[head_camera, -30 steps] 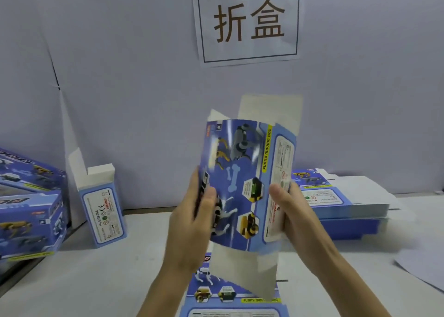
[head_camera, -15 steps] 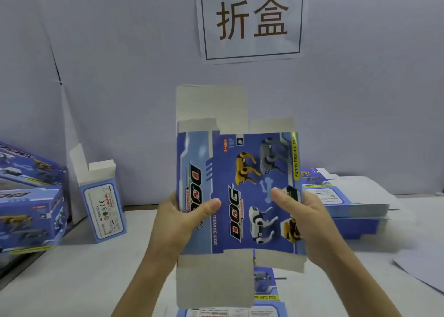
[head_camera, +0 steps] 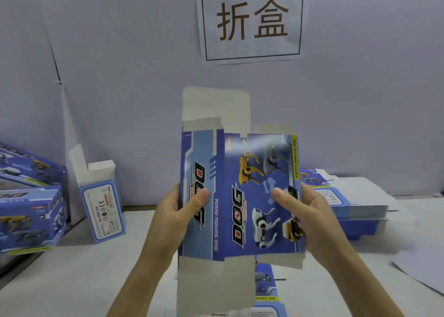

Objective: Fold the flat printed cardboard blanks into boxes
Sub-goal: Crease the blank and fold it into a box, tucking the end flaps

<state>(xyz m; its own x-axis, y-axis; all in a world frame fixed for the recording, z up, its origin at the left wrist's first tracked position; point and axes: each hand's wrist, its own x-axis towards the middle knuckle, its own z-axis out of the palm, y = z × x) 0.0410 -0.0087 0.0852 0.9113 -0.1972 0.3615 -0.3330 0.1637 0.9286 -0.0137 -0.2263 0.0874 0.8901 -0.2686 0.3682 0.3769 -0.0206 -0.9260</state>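
I hold a blue printed cardboard blank upright in front of me, its "DOG" face toward the camera and its grey flaps sticking out above and below. My left hand grips its left edge with the thumb on the front. My right hand grips its right edge, thumb pressed on the printed face. A stack of flat blanks lies on the table behind my right hand. Another flat blank lies on the table beneath the one I hold.
A folded box with open top flaps stands at the left. Further left, finished boxes are stacked. A paper sign hangs on the grey wall. A white sheet lies at the table's right edge.
The blank has turned from a curved, side-on pose to face me squarely and opened wider. Both hands have spread to its left and right edges.
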